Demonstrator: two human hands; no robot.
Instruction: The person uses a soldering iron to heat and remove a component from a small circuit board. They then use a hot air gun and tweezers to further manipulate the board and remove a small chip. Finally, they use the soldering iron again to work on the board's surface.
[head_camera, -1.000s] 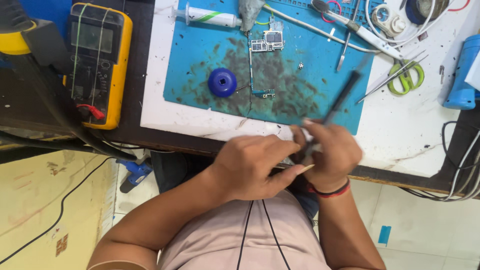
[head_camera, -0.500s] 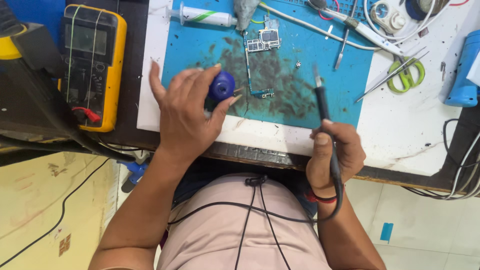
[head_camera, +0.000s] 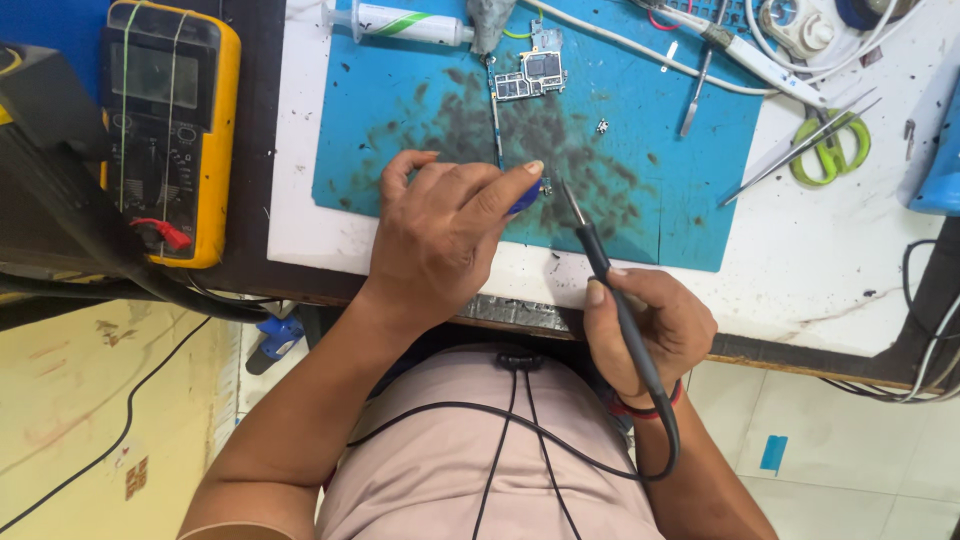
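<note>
I see the left hand (head_camera: 440, 235) lying on the near edge of the blue mat (head_camera: 400, 110), fingers curled and pinched together over a small blue spool (head_camera: 525, 198); only a sliver of the spool shows beneath the index finger and thumb. The right hand (head_camera: 650, 330) sits at the bench's front edge, closed in a pen grip round the black soldering iron (head_camera: 600, 255). Its tip points up and to the left, ending just beside the left fingertips and a tiny part (head_camera: 547, 185) on the mat; I cannot tell whether the tip touches it. The iron's cord loops down across the person's chest.

A circuit board (head_camera: 530, 75) lies at the mat's far edge, well apart from both hands. A syringe (head_camera: 405, 22) lies near it to the left. A yellow multimeter (head_camera: 170, 125) stands off the mat at the left. Green scissors (head_camera: 830, 150) and tweezers (head_camera: 790, 160) lie on the white bench (head_camera: 850, 260) to the right.
</note>
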